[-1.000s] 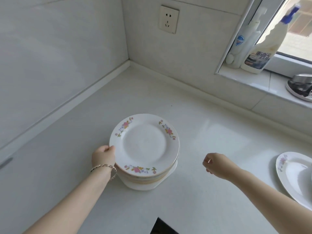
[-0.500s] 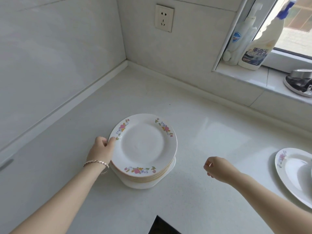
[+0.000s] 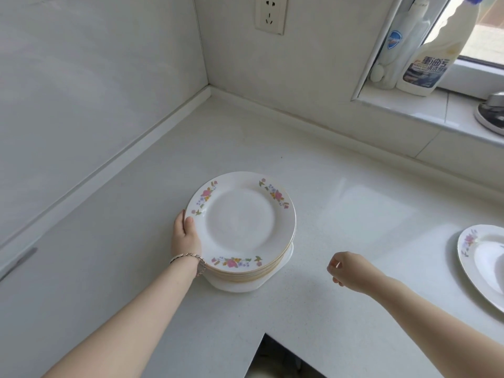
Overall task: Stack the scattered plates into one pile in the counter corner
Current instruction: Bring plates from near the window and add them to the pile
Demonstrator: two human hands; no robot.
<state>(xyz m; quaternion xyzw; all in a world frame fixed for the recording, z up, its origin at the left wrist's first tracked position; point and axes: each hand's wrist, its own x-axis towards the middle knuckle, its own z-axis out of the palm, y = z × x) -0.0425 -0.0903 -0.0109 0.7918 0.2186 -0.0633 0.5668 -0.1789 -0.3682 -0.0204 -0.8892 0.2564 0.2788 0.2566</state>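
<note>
A pile of several white plates with flower prints (image 3: 240, 225) stands on the white counter (image 3: 341, 203), some way out from the corner (image 3: 210, 90). The lowest piece is a plain white dish (image 3: 283, 266) that juts out at the right. My left hand (image 3: 185, 236) grips the pile's left rim, thumb on the top plate. My right hand (image 3: 349, 274) hovers to the right of the pile, fingers loosely curled, holding nothing. One more flowered plate (image 3: 482, 260) lies at the right edge of the view.
Two cleaning bottles (image 3: 428, 50) and a metal lid (image 3: 491, 113) stand on the window sill at the back right. A wall socket (image 3: 270, 15) sits above the counter. The counter's front edge has a cut-out (image 3: 272, 353) near me.
My left hand has closed further around the pile's left rim, thumb now on top. The right hand has stayed to the right of the pile. The view has shifted slightly.
</note>
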